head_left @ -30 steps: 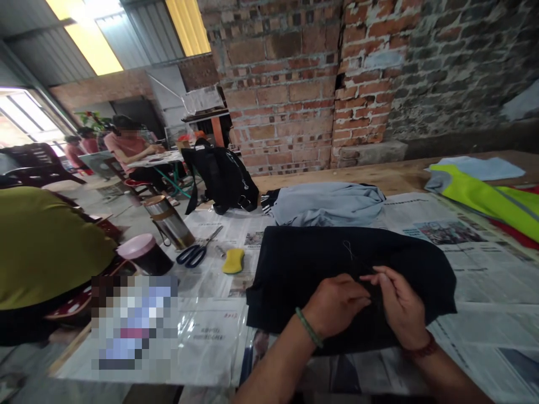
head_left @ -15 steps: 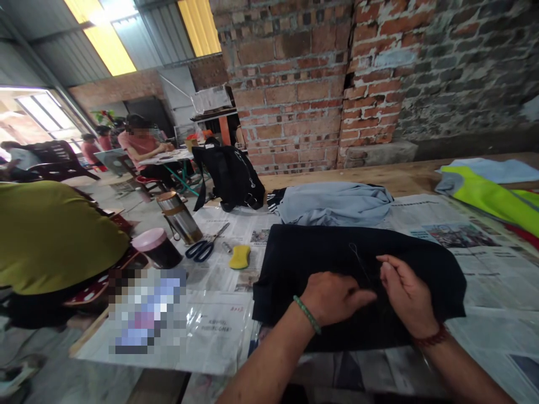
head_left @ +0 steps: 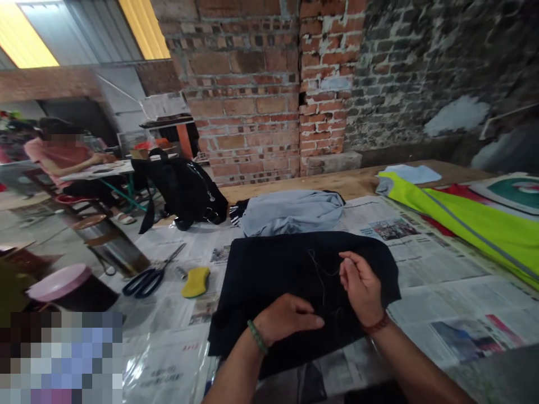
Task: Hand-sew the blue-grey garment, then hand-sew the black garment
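Left hand (head_left: 290, 321) parted from right hand (head_left: 361, 285) (pinched, contents hidden); left grip unclear; thread (head_left: 323, 287) faint on cloth (head_left: 265, 275).

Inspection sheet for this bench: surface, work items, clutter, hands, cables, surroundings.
Surface: newspaper over a wooden table.
Work items: dark cloth, pale thread on top.
Clutter: scissors, yellow sponge, metal flask, pink-lidded container, black bag, grey garment, hi-vis garment; lower-left corner pixelated.
Hands: left hand over the cloth, grip unclear; right hand closed, apparently on the thread.
Cables: nothing seen.
Surroundings: brick wall behind; seated person far left.
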The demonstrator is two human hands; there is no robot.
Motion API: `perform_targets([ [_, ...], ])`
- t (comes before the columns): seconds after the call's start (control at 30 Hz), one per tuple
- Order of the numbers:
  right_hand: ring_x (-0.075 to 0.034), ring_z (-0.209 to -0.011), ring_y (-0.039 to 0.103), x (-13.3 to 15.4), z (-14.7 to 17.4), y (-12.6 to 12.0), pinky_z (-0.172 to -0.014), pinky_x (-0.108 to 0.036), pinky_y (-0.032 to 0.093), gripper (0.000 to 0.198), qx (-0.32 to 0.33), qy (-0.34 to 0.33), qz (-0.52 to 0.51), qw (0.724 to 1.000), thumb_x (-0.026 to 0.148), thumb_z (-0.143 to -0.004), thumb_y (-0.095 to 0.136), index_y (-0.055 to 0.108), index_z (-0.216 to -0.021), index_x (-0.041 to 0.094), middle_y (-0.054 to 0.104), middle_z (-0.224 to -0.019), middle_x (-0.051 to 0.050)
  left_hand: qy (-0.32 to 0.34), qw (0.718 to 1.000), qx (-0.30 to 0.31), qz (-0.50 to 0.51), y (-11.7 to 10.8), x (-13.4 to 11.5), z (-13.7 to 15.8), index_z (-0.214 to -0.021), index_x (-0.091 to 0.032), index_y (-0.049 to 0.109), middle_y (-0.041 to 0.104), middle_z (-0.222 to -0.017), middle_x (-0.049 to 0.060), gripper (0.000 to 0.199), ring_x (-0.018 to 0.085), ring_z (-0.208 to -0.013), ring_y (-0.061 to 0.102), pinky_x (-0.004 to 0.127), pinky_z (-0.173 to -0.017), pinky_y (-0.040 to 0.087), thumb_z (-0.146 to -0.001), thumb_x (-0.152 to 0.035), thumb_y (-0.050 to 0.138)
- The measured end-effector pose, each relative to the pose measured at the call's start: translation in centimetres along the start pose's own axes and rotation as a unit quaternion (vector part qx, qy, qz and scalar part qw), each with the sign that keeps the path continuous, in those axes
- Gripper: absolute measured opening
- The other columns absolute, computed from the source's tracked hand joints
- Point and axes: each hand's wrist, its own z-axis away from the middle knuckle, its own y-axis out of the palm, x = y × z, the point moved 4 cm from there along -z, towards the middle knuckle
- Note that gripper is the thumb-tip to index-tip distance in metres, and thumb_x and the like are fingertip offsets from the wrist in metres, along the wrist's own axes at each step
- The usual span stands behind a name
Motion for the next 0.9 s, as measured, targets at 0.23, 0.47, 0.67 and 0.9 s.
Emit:
perform_targets([
  [0.23, -0.006, -0.044, 0.039, 1.0, -1.8, -0.4, -0.039, -0.017, 0.033, 0.027, -0.009, -0.007, 0.009, 1.0, 0.037, -0.084, 0.044, 0.055, -0.098, 0.017, 0.045, -0.06, 0.004, -0.004, 0.993, -0.073, 0.089, -1.6, 0.5, -0.4, -0.063, -0.016, 0.063, 0.047, -0.054, -0.007, 0.023, 0.009, -0.053, 0.038, 0.021, -0.052, 0.027, -0.048, -0.029, 0.075],
  [0.47, -0.005, -0.041, 0.045, 3.9, -5.0, -0.6, -0.034, -0.017, 0.033, 0.031, 0.087, 0.039, -0.002, 0.995, 0.037, -0.079, 0.05, 0.059, -0.101, 0.017, 0.058, -0.074, -0.001, 0.045, 0.986, -0.053, 0.151, -2.9, 1.7, -0.6, -0.062, -0.015, 0.063, 0.043, -0.053, -0.007, 0.02, 0.006, -0.051, 0.033, 0.018, -0.049, 0.024, -0.052, -0.027, 0.075],
  [0.67, -0.005, -0.052, 0.052, 5.5, -3.3, 0.6, -0.052, -0.018, 0.045, 0.024, 0.258, -0.072, 0.129, 0.955, 0.027, -0.084, 0.044, 0.061, -0.099, 0.022, 0.054, -0.075, 0.0, 0.034, 0.987, -0.069, 0.143, -2.5, 1.8, -0.1, -0.063, -0.017, 0.068, 0.05, -0.056, -0.005, 0.013, 0.007, -0.053, 0.038, 0.019, -0.052, 0.029, -0.054, -0.022, 0.074],
  [0.9, -0.007, -0.06, 0.05, 4.7, -0.8, 1.6, -0.058, -0.018, 0.041, 0.028, 0.358, -0.166, 0.248, 0.885, 0.022, -0.088, 0.038, 0.056, -0.11, 0.024, 0.053, -0.073, 0.0, 0.03, 0.99, -0.026, 0.135, -2.0, 1.9, -0.3, -0.071, -0.018, 0.071, 0.052, -0.056, -0.005, 0.015, 0.007, -0.052, 0.037, 0.019, -0.052, 0.029, -0.057, -0.024, 0.073],
])
